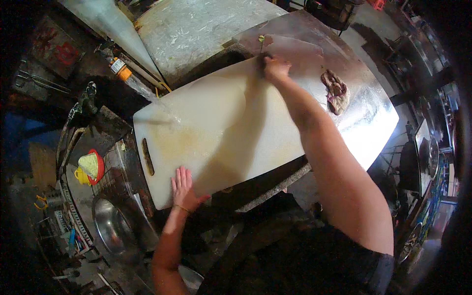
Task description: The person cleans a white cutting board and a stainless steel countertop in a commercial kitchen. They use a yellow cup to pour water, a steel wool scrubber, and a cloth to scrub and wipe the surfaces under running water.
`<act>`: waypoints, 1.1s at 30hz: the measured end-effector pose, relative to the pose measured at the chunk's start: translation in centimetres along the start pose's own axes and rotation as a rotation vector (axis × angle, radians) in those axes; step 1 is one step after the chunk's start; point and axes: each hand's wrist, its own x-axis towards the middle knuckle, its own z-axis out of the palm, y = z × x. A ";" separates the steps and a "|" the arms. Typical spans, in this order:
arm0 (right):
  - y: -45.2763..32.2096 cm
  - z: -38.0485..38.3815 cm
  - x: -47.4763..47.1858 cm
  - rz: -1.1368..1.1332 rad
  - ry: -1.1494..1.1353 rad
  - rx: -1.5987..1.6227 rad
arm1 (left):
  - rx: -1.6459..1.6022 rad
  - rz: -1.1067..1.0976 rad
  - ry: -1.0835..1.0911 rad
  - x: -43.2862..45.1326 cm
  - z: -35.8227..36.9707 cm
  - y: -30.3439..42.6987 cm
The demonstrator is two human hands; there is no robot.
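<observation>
A large white plastic cutting board (206, 129) lies before me, wet and stained yellowish in patches, with a slot handle at its left end. My left hand (184, 190) rests flat on its near left corner, palm down, holding nothing. My right hand (277, 68) reaches to the board's far right edge and grips a dark, blurred object (263, 64), perhaps a scrubber; its exact kind is unclear. From an orange-ended spout (123, 70), a stream of water (147, 94) falls onto the board's left part. My right arm casts a shadow across it.
A crumpled, stained cloth (335, 92) lies on the metal tabletop (354, 73) to the right. Behind the board is a pale, scuffed surface (199, 29). At left are a red and yellow plastic strainer or cup (90, 167) and a steel bowl (110, 226).
</observation>
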 end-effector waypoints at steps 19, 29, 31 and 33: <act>4.4 4.4 -15.3 -0.419 0.114 1.037 | -0.319 0.199 0.852 31.1 -19.6 -24.6; -5.0 -4.5 -25.0 -0.892 -0.246 0.399 | -0.433 0.288 0.017 12.4 -14.9 -7.4; 1.3 -3.2 -21.3 -0.391 -0.445 0.538 | -0.302 0.453 -0.223 6.0 -11.9 -0.9; 8.0 -3.4 -19.1 -0.141 -0.245 0.141 | -0.268 0.346 -0.208 1.2 -7.1 2.7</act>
